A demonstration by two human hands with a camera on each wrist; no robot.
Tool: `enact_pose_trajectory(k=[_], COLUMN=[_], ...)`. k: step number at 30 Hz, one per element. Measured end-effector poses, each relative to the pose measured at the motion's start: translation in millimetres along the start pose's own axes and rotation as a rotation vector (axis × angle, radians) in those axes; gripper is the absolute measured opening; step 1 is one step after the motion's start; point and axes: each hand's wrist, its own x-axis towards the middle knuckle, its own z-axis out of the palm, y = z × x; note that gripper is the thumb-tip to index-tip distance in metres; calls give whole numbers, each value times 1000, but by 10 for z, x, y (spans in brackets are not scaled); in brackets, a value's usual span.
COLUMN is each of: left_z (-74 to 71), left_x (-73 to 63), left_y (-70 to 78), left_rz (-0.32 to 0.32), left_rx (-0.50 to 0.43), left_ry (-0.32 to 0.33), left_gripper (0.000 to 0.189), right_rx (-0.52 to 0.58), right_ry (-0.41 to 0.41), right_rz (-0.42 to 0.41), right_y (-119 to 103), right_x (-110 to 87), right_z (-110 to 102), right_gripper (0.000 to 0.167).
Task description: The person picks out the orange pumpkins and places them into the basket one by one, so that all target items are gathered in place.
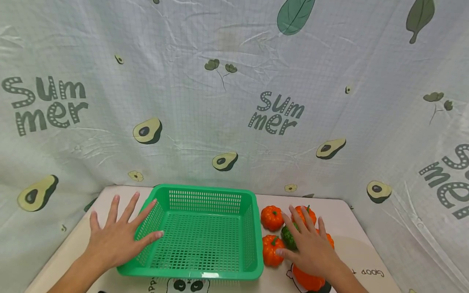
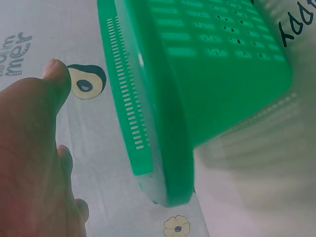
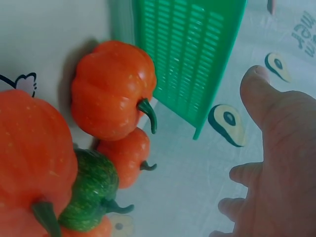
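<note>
One green basket is being carried by the pale bench, and it's all plastic: rectangular, rounded corners, chunky smooth rim, walls and floor being broken up by rows of narrow slots. Just to its right, a cluster is being made up by five orange pumpkins plus one mottled dark green pumpkin, mostly squat and lobed, with curved green stems showing. That count's being given a bit cautiously, since some orange ones are being partly covered by the right grip in the head view. That grip is being held over the cluster, fingers spread, nothing being grasped. The left grip is being held likewise by the basket's left side, fingers fanned out, a gap to the rim being shown in the left wrist view. Behind, a wrinkled sheet is being seen, avocado-printed.
</note>
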Motion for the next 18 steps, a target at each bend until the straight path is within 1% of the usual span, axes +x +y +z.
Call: enact_pose_trajectory(k=[4, 13, 18], left_z=[26, 90, 134], left_x=[-5, -33, -40], left_y=[-5, -50, -81], left_rz=[-1, -12, -22], left_rx=[10, 19, 17], left_ry=[2, -12, -17], left_gripper=[93, 93, 94], right_rx=[-15, -29, -1], right_ry=[-4, -45, -84], right_rz=[6, 43, 65], right_y=[1, -23, -64], right_x=[-5, -24, -42], right_z=[40, 149, 208], right_gripper=[94, 94, 98])
